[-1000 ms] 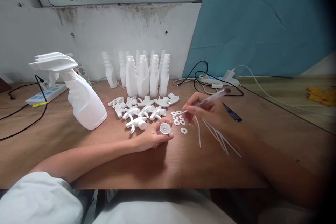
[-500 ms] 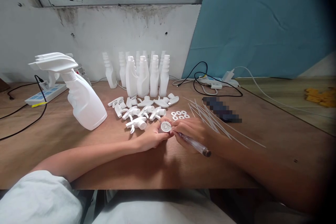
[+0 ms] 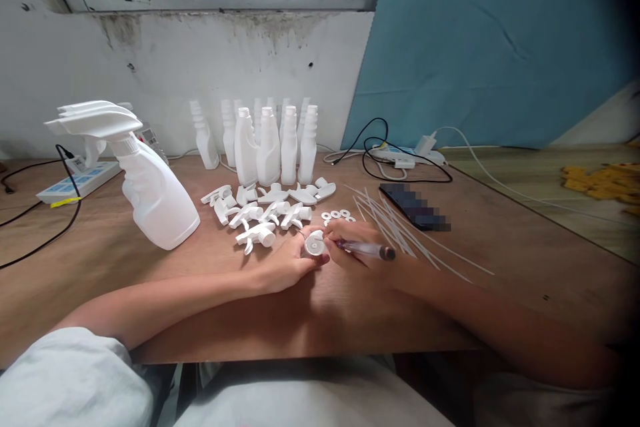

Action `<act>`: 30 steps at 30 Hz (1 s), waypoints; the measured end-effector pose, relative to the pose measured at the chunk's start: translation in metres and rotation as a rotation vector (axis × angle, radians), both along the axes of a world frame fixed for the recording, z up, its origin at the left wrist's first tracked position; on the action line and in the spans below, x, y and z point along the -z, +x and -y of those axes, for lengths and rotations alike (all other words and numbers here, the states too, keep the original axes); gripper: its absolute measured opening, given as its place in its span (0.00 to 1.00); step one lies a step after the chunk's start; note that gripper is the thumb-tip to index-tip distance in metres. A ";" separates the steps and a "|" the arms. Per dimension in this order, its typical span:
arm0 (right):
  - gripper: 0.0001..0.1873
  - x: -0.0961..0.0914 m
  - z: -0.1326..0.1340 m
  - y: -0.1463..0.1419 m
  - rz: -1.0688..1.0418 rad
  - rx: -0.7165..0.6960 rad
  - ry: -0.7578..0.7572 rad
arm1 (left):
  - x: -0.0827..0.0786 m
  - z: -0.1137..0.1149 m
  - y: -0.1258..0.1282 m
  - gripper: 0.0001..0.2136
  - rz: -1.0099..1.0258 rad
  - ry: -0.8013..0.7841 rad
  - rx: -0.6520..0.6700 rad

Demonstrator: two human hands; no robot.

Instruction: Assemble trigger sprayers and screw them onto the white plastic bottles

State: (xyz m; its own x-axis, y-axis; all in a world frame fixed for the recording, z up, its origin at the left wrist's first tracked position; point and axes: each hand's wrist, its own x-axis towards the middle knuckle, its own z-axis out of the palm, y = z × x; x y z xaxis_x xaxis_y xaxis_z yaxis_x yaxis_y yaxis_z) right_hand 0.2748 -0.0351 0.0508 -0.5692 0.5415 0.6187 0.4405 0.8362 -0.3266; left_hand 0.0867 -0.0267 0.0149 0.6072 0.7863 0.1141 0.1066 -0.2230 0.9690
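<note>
My left hand [image 3: 287, 265] is closed around a white trigger sprayer head [image 3: 315, 246], its round collar opening turned up toward me. Between the fingers of my right hand [image 3: 357, 240] is a slim tool with a clear handle [image 3: 367, 249] and a dark end; its tip is hidden by the fingers at the collar's right side. Both hands meet close above the wooden table. Just beyond them lie several loose white sprayer heads [image 3: 256, 235] and several flat white washers [image 3: 335, 215]. Thin white tubes [image 3: 400, 227] lie beyond my right forearm.
White bottles [image 3: 269, 150] stand upright near the wall. A large assembled spray bottle [image 3: 163, 203] stands tilted at left, beside a power strip [image 3: 83, 181]. A dark phone [image 3: 407, 205], black cable [image 3: 375, 155] and second power strip [image 3: 425, 156] lie at right.
The tool's handle has swung up toward level in my right hand. The sprayer head has tilted slightly in my left hand. The whole view has shifted a little.
</note>
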 end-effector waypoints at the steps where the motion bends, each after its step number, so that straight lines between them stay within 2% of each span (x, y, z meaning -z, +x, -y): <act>1: 0.10 0.001 0.000 0.000 -0.041 0.011 -0.061 | 0.000 0.000 0.000 0.21 -0.009 -0.004 -0.011; 3: 0.09 0.005 -0.001 0.001 -0.120 0.004 -0.147 | 0.001 0.001 0.000 0.20 -0.025 -0.012 -0.026; 6: 0.10 0.013 -0.001 0.000 -0.232 -0.031 -0.195 | 0.000 0.001 -0.001 0.19 -0.012 -0.037 0.002; 10: 0.13 0.019 -0.001 -0.003 -0.471 -0.123 -0.436 | -0.002 0.001 -0.001 0.16 0.044 0.018 0.147; 13: 0.14 0.015 -0.001 -0.005 -0.540 -0.165 -0.584 | -0.004 0.000 -0.001 0.15 0.053 0.055 0.197; 17: 0.12 0.005 -0.004 -0.005 -0.543 -0.191 -0.739 | -0.006 0.000 -0.001 0.16 0.053 0.027 0.172; 22: 0.11 0.003 -0.008 -0.005 -0.683 -0.124 -0.950 | -0.009 0.000 -0.001 0.18 0.040 0.026 0.196; 28: 0.12 0.005 -0.011 -0.007 -0.724 -0.150 -1.166 | -0.004 -0.004 -0.001 0.22 0.067 -0.176 0.181; 30: 0.12 0.006 -0.012 -0.008 -0.735 -0.158 -1.179 | -0.003 -0.005 -0.001 0.24 0.104 -0.247 0.193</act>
